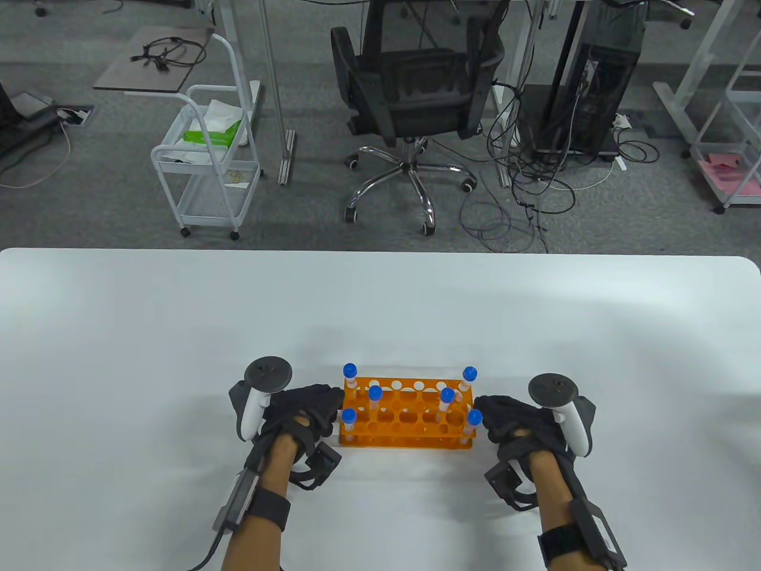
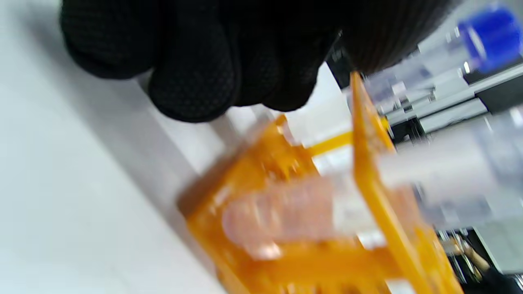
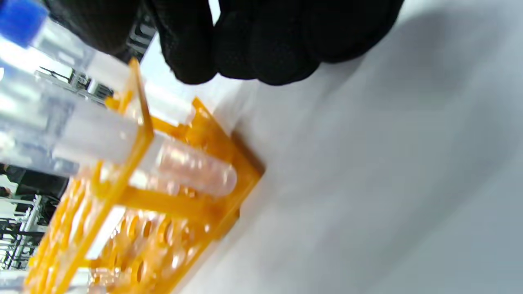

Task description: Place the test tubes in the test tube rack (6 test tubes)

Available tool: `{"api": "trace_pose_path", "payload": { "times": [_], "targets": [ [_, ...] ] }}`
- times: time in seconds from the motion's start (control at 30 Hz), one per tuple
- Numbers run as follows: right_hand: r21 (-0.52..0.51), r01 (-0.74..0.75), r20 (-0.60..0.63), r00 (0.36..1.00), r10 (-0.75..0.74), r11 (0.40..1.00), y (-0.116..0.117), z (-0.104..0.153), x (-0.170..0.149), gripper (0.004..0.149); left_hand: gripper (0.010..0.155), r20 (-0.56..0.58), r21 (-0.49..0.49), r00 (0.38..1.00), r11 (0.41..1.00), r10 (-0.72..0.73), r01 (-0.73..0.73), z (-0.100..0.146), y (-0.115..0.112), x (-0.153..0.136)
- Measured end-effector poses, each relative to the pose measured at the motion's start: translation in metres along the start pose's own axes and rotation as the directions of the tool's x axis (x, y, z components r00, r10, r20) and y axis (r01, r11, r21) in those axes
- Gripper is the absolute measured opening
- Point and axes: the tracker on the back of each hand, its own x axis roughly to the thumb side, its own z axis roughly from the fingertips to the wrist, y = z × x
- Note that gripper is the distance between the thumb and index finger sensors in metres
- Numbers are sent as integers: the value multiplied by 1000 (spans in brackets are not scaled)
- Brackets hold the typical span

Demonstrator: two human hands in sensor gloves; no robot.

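The orange test tube rack (image 1: 410, 419) stands on the white table (image 1: 380, 309) near its front edge. Several clear tubes with blue caps stand upright in it, at its corners (image 1: 350, 370) (image 1: 474, 417) and in its middle row (image 1: 375, 392). My left hand (image 1: 324, 404) is curled against the rack's left end, my right hand (image 1: 490, 413) against its right end. In the left wrist view, curled fingers (image 2: 192, 73) hang just above the rack's end (image 2: 367, 183), beside a tube (image 2: 429, 171). In the right wrist view, the fingers (image 3: 261, 45) are likewise above the rack (image 3: 184, 204) and a tube (image 3: 184, 163).
Beyond the table's far edge stand a black office chair (image 1: 410, 89), a white wire cart (image 1: 208, 160) and a computer tower (image 1: 594, 101) with loose cables on the floor. Both wrist views are blurred.
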Motion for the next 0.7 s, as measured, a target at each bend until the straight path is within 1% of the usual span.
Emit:
{"api": "trace_pose_path", "payload": {
  "times": [0.03,0.1,0.17,0.2,0.27,0.3,0.37,0.43,0.47,0.5,0.57,0.6,0.63,0.7],
  "targets": [
    [-36,14,15,1000,-13,999,-6,4,0,60,55,0,40,1000,999,9,-9,4,7,-1],
    [-96,30,47,999,-26,995,-19,14,0,66,57,27,82,998,995,56,-58,12,18,-1],
    [-152,47,100,994,-32,987,-29,26,5,71,60,102,169,992,981,77,-94,22,30,0],
    [-170,52,133,991,-29,984,-33,31,9,74,62,135,194,988,976,70,-96,27,34,3],
    [-216,52,198,980,-8,975,-38,45,20,78,63,218,263,976,961,28,-87,42,41,15],
    [-230,47,228,974,7,972,-39,52,25,79,64,241,284,970,956,8,-78,48,44,20],
    [-245,35,307,951,43,969,-36,73,43,82,65,311,361,947,932,-79,-40,71,49,38],
    [-206,59,369,929,21,977,-27,89,57,85,66,366,370,921,929,-133,-13,91,47,52],
    [-202,63,385,923,20,977,-22,94,63,85,67,389,378,907,926,-165,6,101,44,58],
    [-183,27,401,915,49,983,-16,102,70,87,69,404,395,890,918,-212,39,112,39,64],
    [-177,-50,443,888,125,983,-7,112,76,89,72,420,387,863,916,-280,109,127,29,74],
    [-183,-89,468,868,167,979,0,119,77,89,73,429,359,846,919,-315,160,137,20,79],
    [-182,-109,482,856,186,977,3,121,76,90,75,436,337,840,924,-324,181,141,15,80],
    [-196,-146,502,835,227,970,10,124,69,91,79,481,217,832,957,-276,191,148,-1,81]
  ]
}}
